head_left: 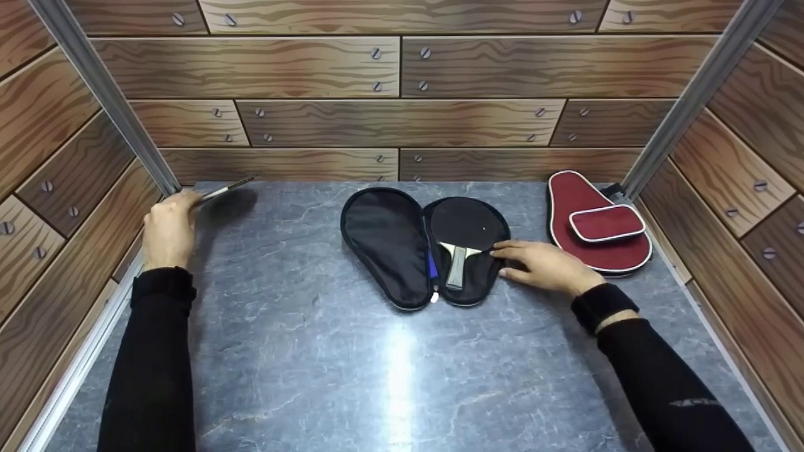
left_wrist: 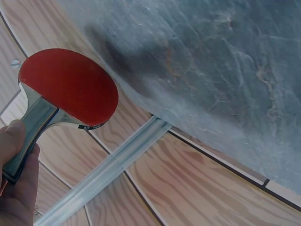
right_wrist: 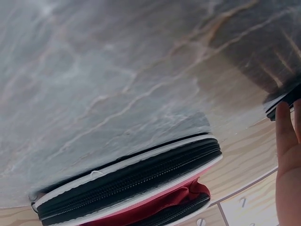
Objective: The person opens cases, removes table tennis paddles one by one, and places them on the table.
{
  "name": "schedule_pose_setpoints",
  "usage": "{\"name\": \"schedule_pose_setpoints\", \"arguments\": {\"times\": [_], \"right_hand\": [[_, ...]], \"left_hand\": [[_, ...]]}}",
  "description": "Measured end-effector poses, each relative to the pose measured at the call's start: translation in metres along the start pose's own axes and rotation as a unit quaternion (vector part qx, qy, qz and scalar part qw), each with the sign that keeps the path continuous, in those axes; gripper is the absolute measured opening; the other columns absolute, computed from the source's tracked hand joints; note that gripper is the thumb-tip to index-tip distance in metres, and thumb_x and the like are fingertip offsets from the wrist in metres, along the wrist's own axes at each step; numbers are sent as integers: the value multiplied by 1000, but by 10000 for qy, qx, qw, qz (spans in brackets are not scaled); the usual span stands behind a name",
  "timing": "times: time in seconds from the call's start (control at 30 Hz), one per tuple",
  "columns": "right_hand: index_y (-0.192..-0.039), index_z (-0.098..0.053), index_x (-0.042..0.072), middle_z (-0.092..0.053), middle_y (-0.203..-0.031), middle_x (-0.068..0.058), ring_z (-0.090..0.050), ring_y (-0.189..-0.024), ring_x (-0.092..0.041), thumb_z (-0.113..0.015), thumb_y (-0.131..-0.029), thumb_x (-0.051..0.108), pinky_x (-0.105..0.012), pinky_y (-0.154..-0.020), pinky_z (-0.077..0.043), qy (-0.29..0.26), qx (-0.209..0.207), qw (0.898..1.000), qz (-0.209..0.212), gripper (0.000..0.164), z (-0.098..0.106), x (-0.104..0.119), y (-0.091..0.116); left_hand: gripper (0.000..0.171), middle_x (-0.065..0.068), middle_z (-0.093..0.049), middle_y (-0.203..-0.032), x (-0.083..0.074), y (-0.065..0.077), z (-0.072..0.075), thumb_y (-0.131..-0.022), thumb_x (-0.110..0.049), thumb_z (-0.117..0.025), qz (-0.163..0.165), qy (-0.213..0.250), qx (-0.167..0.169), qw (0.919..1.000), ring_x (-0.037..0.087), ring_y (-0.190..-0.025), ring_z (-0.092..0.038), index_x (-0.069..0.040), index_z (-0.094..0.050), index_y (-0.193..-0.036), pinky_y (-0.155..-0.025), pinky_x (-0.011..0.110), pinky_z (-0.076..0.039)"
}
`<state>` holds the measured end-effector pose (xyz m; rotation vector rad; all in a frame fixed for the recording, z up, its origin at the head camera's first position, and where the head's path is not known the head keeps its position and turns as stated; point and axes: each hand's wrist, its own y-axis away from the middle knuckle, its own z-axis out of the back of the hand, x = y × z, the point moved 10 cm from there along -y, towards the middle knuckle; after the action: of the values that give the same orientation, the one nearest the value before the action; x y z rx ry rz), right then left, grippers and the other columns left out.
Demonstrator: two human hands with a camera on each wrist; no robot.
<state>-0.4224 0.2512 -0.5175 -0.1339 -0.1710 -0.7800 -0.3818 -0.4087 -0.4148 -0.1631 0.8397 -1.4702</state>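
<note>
My left hand [head_left: 169, 229] grips a table tennis paddle [left_wrist: 70, 87] by its handle, near the back left corner. In the left wrist view the paddle's red face shows; the head view gives it edge-on, above the table. An unzipped black paddle case [head_left: 383, 245] lies opened flat at the middle back. Inside its right half rests a second paddle [head_left: 468, 223], black face up, handle toward me. The fingers of my right hand [head_left: 546, 267] touch the right edge of that half, fairly straight. In the right wrist view only part of this hand [right_wrist: 289, 174] appears.
A red paddle case [head_left: 568, 207] with white piping and a front pouch [head_left: 606, 224] lies at the back right, close to my right hand. Wood-patterned walls [head_left: 314, 69] enclose the grey marbled table [head_left: 301, 370] at the back and both sides.
</note>
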Motion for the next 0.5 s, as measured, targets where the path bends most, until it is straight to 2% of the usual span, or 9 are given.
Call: {"name": "schedule_pose_setpoints", "arguments": {"times": [0.33, 0.4, 0.5], "right_hand": [[-155, -75, 8, -73, -164, -18, -71, -153, -42, -75, -114, 27, -62, -128, -56, -44, -31, 10000, -26, 46, 0, -1, 0], [-156, -75, 8, -73, -164, -17, -71, -153, -42, -75, -114, 28, -62, -128, -56, -36, -30, 10000, -29, 46, 0, -1, 0], [-156, -75, 9, -72, -164, -17, -71, -153, -42, -75, -115, 29, -62, -128, -56, -16, -31, 10000, -29, 46, 0, -1, 0]], "left_hand": [[27, 35, -79, -137, 18, 8, -6, -108, 8, -72, 347, -75, 166, 9992, 70, -125, -73, 1, -82, -132, -101, 86, -56], [29, 34, -80, -137, 22, 9, -8, -107, 7, -72, 452, -144, 272, 9985, 70, -125, -73, 0, -83, -133, -102, 85, -57], [35, 34, -78, -141, 29, 12, -14, -106, 4, -72, 683, -286, 615, 9954, 70, -127, -72, -4, -82, -139, -102, 85, -58]]}}
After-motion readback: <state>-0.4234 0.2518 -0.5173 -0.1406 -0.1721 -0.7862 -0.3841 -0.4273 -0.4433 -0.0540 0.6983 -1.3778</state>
